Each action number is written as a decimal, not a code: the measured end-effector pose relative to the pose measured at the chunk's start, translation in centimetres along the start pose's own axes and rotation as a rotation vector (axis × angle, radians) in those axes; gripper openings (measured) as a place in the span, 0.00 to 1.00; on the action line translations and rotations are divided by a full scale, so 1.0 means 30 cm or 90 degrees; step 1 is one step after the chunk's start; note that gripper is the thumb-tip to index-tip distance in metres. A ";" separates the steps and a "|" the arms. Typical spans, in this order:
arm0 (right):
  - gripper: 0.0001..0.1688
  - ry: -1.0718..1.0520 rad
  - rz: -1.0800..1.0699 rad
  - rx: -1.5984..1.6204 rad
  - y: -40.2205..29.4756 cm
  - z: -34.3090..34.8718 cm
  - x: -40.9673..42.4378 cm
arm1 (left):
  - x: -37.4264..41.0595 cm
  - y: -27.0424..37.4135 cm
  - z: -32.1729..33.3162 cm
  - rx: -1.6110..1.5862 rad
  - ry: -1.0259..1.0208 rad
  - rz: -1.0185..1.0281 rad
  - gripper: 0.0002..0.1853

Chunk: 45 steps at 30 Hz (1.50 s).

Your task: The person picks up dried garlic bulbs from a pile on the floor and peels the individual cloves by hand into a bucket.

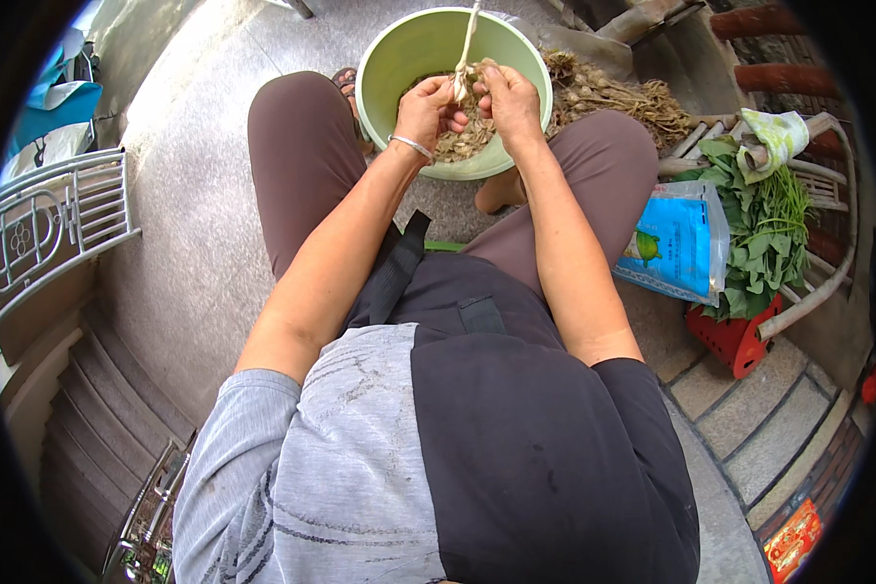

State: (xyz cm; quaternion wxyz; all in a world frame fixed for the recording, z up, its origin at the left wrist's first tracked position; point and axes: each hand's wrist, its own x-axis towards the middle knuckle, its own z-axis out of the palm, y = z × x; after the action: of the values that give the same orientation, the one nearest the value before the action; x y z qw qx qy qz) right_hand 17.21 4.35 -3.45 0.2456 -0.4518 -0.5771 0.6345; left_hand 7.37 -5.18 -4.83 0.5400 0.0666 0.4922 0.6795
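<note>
Over a light green plastic tub [381, 73], my left hand [420, 113] pinches a small pale bulb [460, 90], which looks like garlic. Its long dry stem [471, 33] points away from me. Close by on the right, my right hand [512, 102] has thumb and finger closed on dry, papery skin [488, 67] beside the bulb. Brown dry husks [467, 147] lie in the bottom of the tub, partly hidden by my hands. The tub stands on the floor between my knees.
Right of the tub lies a heap of dried stalks with bulbs [606, 95]. A blue plastic packet [675, 241], leafy greens [763, 252] and a red plastic basket [737, 343] are by a bamboo chair [839, 270]. Steps [109, 409] descend at left, near a metal railing [80, 212].
</note>
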 end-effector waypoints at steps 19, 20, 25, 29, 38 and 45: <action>0.15 -0.074 -0.049 -0.025 0.024 -0.012 -0.024 | -0.036 0.018 -0.028 -0.004 -0.005 0.067 0.09; 0.16 -0.121 0.001 0.001 0.004 -0.010 -0.041 | -0.031 0.012 -0.033 0.012 0.010 0.078 0.09; 0.17 -0.174 -0.168 -0.127 -0.023 0.012 -0.096 | -0.034 0.006 -0.022 0.064 0.033 0.120 0.06; 0.13 -0.159 -0.236 -0.195 -0.037 0.005 -0.096 | -0.028 -0.016 -0.022 0.118 0.041 0.171 0.06; 0.14 -0.079 -0.220 -0.185 -0.015 0.043 -0.104 | -0.027 -0.064 0.001 0.348 0.181 0.288 0.06; 0.16 -0.022 -0.249 -0.225 -0.039 0.029 -0.081 | 0.002 -0.071 0.003 0.094 0.080 0.254 0.04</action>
State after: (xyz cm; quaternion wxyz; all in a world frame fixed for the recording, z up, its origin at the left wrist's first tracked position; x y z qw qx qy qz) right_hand 17.36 2.12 -1.69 0.2708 -0.3569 -0.7592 0.4721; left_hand 8.81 -5.22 -6.38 0.3566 0.1597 0.5505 0.7378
